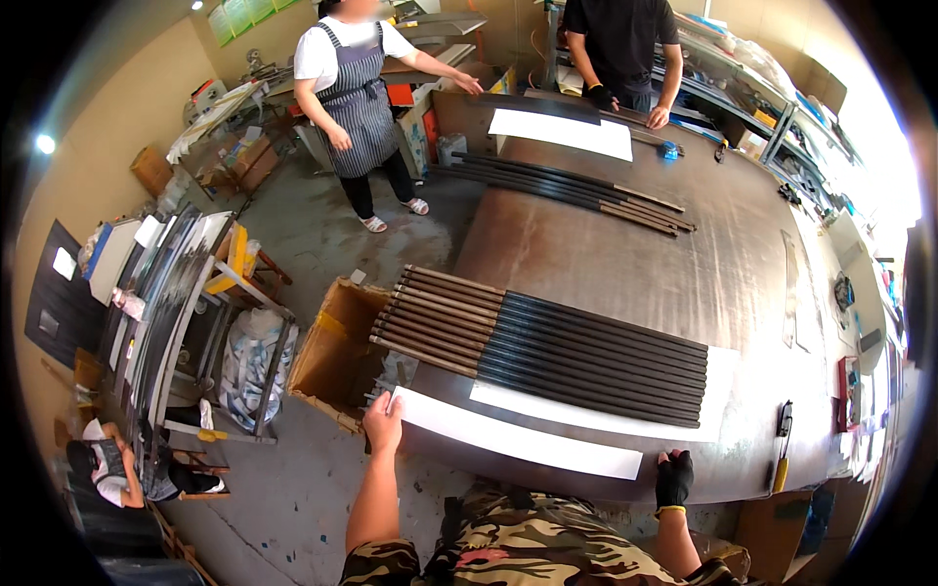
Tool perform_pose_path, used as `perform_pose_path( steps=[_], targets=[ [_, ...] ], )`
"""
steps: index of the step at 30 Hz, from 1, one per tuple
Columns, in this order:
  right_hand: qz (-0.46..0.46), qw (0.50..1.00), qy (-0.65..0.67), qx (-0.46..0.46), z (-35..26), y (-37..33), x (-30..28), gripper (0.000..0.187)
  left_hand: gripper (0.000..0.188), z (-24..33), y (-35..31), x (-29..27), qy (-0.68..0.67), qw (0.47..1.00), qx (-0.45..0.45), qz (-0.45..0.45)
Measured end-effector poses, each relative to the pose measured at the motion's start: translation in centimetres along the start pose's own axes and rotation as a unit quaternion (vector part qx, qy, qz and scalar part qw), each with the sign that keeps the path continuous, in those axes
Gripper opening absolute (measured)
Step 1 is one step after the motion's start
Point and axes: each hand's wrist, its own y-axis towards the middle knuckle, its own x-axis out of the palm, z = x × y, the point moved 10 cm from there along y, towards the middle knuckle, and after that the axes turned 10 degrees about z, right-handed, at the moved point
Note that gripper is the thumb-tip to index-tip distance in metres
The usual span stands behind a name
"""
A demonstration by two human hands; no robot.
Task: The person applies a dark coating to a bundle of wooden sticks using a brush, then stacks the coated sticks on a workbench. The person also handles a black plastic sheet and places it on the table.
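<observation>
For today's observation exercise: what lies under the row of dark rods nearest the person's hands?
Under the rods lies a white sheet on the brown table. The rods cover much of that sheet; what lies below it is hidden.

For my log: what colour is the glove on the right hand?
Black glove with a yellow cuff, head view.

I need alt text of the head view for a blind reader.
A person's bare left hand and black-gloved right hand press the ends of a long white strip on a brown workbench, beside a row of dark rods.
</observation>
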Motion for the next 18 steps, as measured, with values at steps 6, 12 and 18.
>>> perform_pose_path(
  steps=[6,12,18],
  targets=[
    [0.011,0.985,-0.137,-0.104,-9.2,-6.6,2.7,0.035,0.032,3.0,-2.2,0.5,0.058,0.993,0.098,-0.006],
    [0.046,0.992,-0.108,-0.042,-4.9,-6.0,2.3,0.042,0.032,0.9,-1.2,0.9,-0.075,0.994,-0.034,-0.070],
    [0.069,0.942,-0.211,-0.252,-14.0,-7.0,3.4,0.044,0.033,0.3,-0.9,2.2,-0.080,0.993,-0.025,-0.078]
  ],
)
